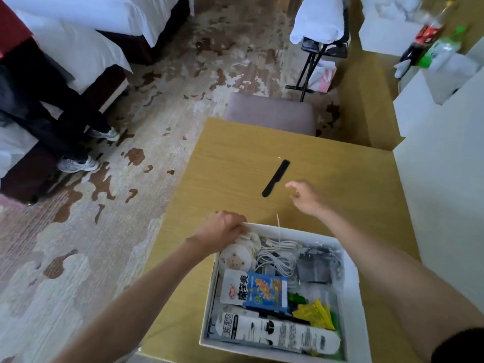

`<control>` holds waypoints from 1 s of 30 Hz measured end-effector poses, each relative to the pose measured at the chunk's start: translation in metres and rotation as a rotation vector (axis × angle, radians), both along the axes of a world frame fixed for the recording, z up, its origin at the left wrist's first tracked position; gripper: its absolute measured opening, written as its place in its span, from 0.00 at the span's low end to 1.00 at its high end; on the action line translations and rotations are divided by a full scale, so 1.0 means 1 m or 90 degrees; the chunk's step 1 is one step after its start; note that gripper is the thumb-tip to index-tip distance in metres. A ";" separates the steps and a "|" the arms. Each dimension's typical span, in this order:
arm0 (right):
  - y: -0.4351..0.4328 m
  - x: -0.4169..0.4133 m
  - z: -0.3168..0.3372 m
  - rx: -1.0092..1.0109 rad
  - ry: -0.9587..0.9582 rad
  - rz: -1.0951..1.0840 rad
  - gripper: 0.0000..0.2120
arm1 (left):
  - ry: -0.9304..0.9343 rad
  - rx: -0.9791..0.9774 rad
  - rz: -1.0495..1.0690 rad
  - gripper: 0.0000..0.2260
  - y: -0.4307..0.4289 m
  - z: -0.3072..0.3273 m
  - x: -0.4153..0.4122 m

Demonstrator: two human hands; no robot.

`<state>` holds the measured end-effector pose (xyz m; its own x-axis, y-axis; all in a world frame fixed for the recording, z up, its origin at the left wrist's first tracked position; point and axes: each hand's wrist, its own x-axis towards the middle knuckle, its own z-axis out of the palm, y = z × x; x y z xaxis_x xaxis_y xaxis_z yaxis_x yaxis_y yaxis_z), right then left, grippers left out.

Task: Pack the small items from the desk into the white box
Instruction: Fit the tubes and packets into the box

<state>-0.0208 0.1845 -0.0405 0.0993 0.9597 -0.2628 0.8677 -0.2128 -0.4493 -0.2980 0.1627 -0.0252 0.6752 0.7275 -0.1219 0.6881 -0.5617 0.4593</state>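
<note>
The white box sits at the near edge of the wooden desk. Inside lie a small plush toy, a coiled white cable, a blue and white snack packet, yellow clips, a grey pouch and a white printed packet. My left hand grips the box's far left corner. A black comb lies alone on the desk beyond the box. My right hand hovers just right of the comb, fingers apart, holding nothing.
A grey padded chair stands behind the desk. White cabinets line the right side, with bottles on top. Beds and a seated person's legs are at the left, across patterned carpet.
</note>
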 end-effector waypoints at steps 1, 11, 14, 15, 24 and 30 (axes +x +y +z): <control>0.009 -0.007 -0.007 -0.034 -0.028 0.035 0.23 | -0.005 0.005 0.005 0.06 0.000 -0.002 -0.001; 0.058 -0.029 -0.061 -0.113 -0.070 0.023 0.20 | -0.048 -0.051 -0.003 0.13 0.007 -0.008 -0.007; 0.050 -0.018 -0.061 -0.018 -0.144 0.027 0.08 | -0.093 -0.096 0.000 0.14 0.008 -0.011 -0.008; 0.047 -0.013 -0.059 -0.017 -0.169 0.031 0.05 | -0.101 -0.105 0.000 0.12 0.009 -0.012 -0.008; 0.014 0.012 -0.057 -0.195 0.021 -0.044 0.10 | -0.095 -0.101 0.032 0.07 0.009 -0.012 -0.005; -0.020 0.020 -0.007 -0.018 0.060 0.003 0.06 | -0.079 -0.079 0.078 0.08 0.003 -0.010 -0.003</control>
<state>-0.0006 0.1649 -0.0474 0.0684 0.9523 -0.2973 0.8228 -0.2224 -0.5230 -0.3009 0.1656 -0.0353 0.5985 0.7894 -0.1367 0.6812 -0.4117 0.6054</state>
